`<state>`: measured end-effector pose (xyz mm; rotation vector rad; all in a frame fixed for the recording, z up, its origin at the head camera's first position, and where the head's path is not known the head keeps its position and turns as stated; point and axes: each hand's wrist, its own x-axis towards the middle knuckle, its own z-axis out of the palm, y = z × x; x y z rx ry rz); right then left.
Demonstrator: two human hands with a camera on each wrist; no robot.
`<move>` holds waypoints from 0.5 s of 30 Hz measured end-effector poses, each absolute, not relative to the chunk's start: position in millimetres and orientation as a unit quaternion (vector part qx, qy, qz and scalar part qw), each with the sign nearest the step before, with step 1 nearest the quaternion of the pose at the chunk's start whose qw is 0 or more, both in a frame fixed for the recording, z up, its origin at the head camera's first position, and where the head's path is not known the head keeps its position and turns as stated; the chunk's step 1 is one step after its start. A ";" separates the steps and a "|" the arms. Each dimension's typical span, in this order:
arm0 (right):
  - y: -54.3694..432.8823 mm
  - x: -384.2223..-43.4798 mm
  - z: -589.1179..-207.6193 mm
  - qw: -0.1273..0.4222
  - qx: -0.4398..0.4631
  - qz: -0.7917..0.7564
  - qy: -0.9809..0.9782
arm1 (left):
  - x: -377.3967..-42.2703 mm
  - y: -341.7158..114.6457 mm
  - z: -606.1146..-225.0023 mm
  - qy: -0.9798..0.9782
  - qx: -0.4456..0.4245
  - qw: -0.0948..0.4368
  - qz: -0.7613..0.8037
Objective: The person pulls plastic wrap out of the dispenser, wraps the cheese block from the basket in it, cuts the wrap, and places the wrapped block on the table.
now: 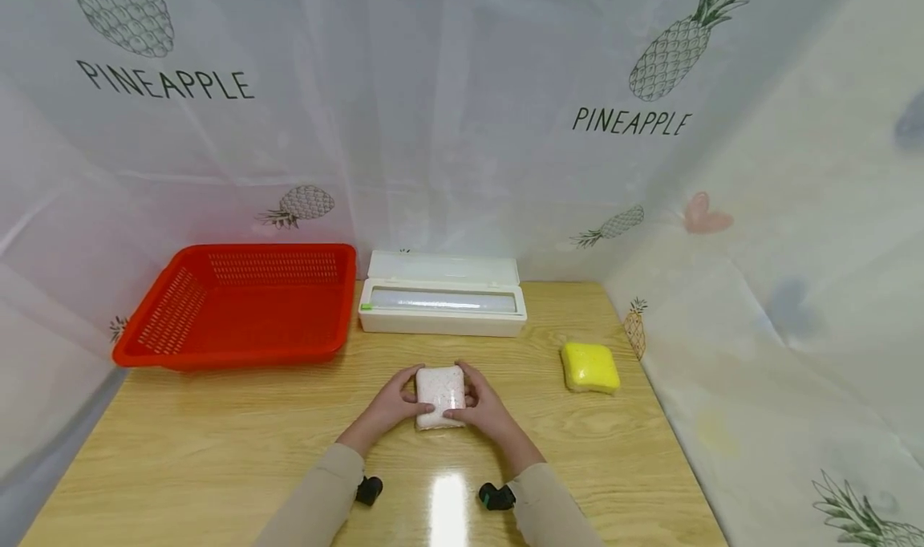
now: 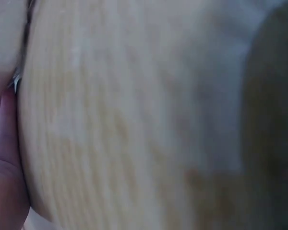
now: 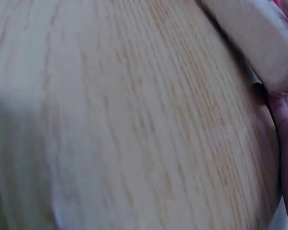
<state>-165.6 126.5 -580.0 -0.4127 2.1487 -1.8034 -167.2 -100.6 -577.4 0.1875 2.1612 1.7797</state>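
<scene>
A square, pinkish-white sponge point(image 1: 440, 386) with a glossy clear wrap over it is at the middle of the wooden table point(image 1: 238, 443). My left hand point(image 1: 393, 401) grips its left side, thumb lying over the top near the front. From the right, my right hand point(image 1: 489, 409) holds it the same way, its thumb on the top face. In the right wrist view the sponge's pale side point(image 3: 259, 43) shows close over the table, beside the fingers. Only a strip of the sponge point(image 2: 8, 36) and part of the hand appear at the left wrist view's left edge.
A red plastic basket point(image 1: 234, 360) stands at the back left. Beside it is a white cling film box point(image 1: 443, 323), lid up, film roll inside. A yellow sponge point(image 1: 590, 367) lies to the right. A pineapple-print curtain point(image 1: 447, 130) hangs behind the table.
</scene>
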 end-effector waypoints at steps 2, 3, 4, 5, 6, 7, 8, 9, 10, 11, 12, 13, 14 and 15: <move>128.1 -165.6 -581.5 0.157 -0.152 -0.628 0.747 | -166.8 -100.9 -579.3 0.758 0.071 0.167 0.627; 128.8 -165.4 -581.7 0.159 -0.157 -0.630 0.744 | -166.4 -101.4 -580.1 0.758 0.077 0.166 0.626; 129.6 -165.4 -581.5 0.163 -0.161 -0.630 0.742 | -165.9 -101.9 -581.0 0.757 0.087 0.164 0.626; 130.2 -165.4 -581.0 0.168 -0.165 -0.629 0.741 | -165.3 -102.4 -581.5 0.754 0.095 0.163 0.629; 130.8 -165.7 -581.0 0.174 -0.162 -0.629 0.740 | -164.6 -102.9 -581.4 0.753 0.103 0.161 0.630; 131.5 -165.9 -581.2 0.178 -0.162 -0.629 0.739 | -163.9 -103.3 -582.2 0.751 0.110 0.159 0.631; 132.1 -166.3 -581.7 0.181 -0.162 -0.629 0.738 | -163.0 -103.6 -582.4 0.748 0.117 0.158 0.633; 132.4 -166.7 -582.2 0.185 -0.159 -0.628 0.739 | -162.4 -103.8 -582.6 0.746 0.123 0.158 0.635; 132.6 -167.2 -582.5 0.188 -0.154 -0.627 0.740 | -162.1 -103.8 -582.2 0.744 0.130 0.159 0.636; 132.7 -167.6 -582.7 0.187 -0.151 -0.626 0.742 | -162.1 -103.6 -581.1 0.746 0.134 0.161 0.632; 132.4 -167.1 -579.3 0.186 -0.150 -0.626 0.743 | -162.0 -103.2 -579.7 0.750 0.139 0.162 0.626; 132.2 -167.9 -579.6 0.184 -0.146 -0.625 0.745 | -161.9 -102.8 -578.6 0.753 0.142 0.163 0.622; 131.7 -168.2 -579.6 0.181 -0.142 -0.622 0.748 | -162.0 -102.5 -577.4 0.754 0.145 0.165 0.619; 131.0 -168.4 -578.8 0.178 -0.137 -0.620 0.752 | -162.5 -102.3 -576.8 0.758 0.148 0.167 0.613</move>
